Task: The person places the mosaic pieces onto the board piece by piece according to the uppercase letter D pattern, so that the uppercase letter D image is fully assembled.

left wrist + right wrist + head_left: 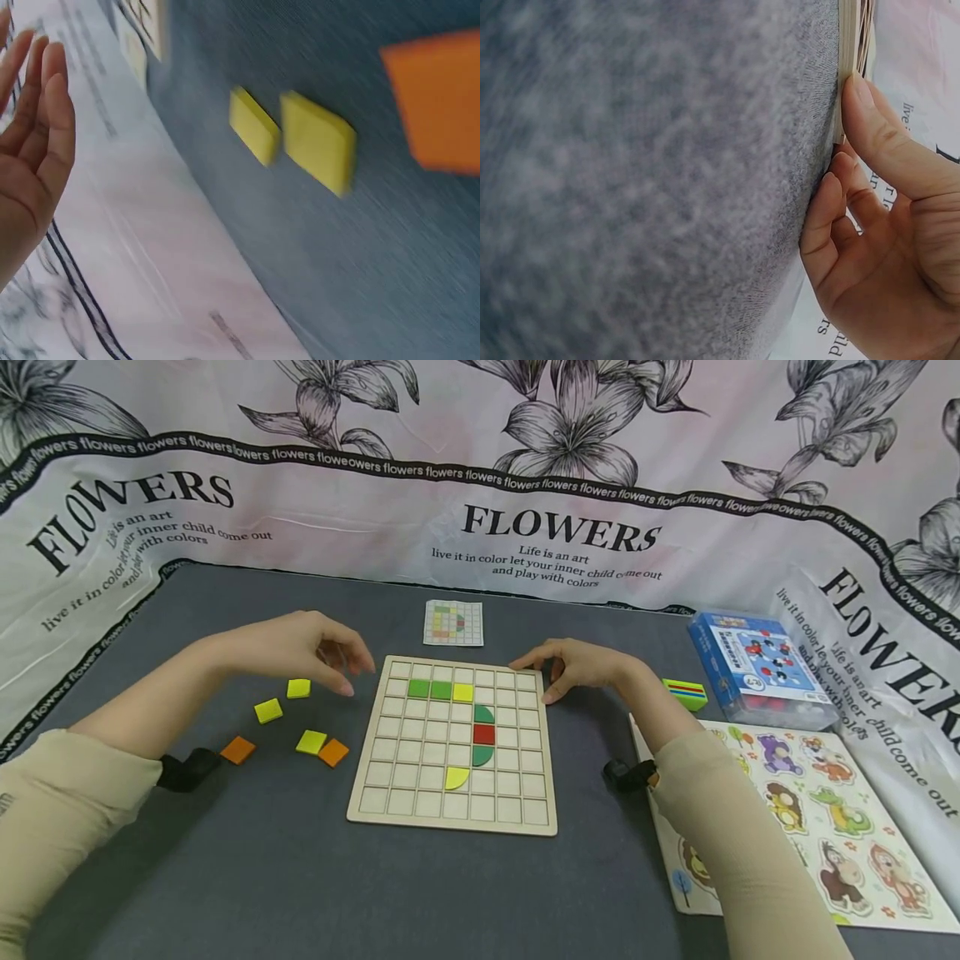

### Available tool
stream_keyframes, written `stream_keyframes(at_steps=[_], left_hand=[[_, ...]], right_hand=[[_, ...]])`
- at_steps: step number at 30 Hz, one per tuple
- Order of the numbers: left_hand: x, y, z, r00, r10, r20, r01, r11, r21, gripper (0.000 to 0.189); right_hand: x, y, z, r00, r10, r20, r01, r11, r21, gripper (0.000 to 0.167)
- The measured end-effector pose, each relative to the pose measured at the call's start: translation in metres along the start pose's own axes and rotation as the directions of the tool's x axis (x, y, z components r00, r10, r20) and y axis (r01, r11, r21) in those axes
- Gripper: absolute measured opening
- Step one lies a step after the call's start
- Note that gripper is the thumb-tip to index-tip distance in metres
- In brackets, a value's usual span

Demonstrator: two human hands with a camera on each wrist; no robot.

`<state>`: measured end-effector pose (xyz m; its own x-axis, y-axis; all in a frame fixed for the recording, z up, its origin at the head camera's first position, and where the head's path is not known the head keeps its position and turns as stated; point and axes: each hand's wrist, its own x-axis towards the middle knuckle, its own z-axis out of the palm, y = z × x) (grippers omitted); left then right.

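A wooden grid board lies flat on the dark table. In its cells sit green squares, a yellow square, a red square, green quarter-rounds and a yellow quarter-round. My right hand holds the board's far right corner, thumb on the right edge and index finger at the far edge. Left of the board, my left hand hovers above the table with loosely bent fingers and nothing in them. Near it lie loose yellow tiles and orange tiles.
Behind the board lies a small printed pattern card. To the right are a blue-lidded box, a striped green block and an animal picture board, partly under the right forearm. A flower-print cloth hangs along the back.
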<state>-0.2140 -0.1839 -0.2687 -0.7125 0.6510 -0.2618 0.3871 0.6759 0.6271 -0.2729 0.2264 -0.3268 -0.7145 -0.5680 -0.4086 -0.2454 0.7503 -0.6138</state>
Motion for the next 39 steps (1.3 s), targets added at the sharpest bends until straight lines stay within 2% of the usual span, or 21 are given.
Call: stream_keyframes(at_steps=[2, 6, 11, 16, 25, 39], left_hand=[[-0.005, -0.009, -0.002, 0.999, -0.014, 0.042, 0.015, 1.0, -0.022, 0.039], [-0.01, -0.022, 0.001, 0.99, -0.003, 0.141, 0.01, 0.999, -0.05, 0.041], [-0.01, -0.022, 0.013, 0.975, 0.022, 0.221, -0.015, 0.999, -0.037, 0.032], [-0.006, -0.023, 0.025, 0.963, 0.029, 0.27, -0.021, 0.999, -0.033, 0.035], [-0.001, -0.027, 0.039, 0.96, 0.041, 0.278, -0.042, 0.999, -0.002, 0.035], [0.005, -0.026, 0.047, 0.965, 0.036, 0.258, -0.053, 0.997, 0.059, 0.027]], right_hand=[[0.0, 0.0, 0.0, 1.0, 0.0, 0.002, 0.0, 1.0, -0.004, 0.066], [0.0, 0.0, 0.0, 1.0, 0.002, 0.003, -0.002, 1.0, -0.003, 0.065], [-0.001, -0.001, -0.001, 1.0, -0.007, 0.004, 0.007, 1.0, 0.016, 0.065], [-0.003, -0.002, -0.001, 1.0, -0.011, 0.002, 0.011, 1.0, 0.011, 0.065], [-0.002, -0.002, 0.0, 1.0, -0.005, 0.0, 0.005, 1.0, 0.016, 0.065], [-0.001, -0.001, 0.0, 1.0, -0.009, -0.002, 0.009, 1.0, 0.001, 0.065]])
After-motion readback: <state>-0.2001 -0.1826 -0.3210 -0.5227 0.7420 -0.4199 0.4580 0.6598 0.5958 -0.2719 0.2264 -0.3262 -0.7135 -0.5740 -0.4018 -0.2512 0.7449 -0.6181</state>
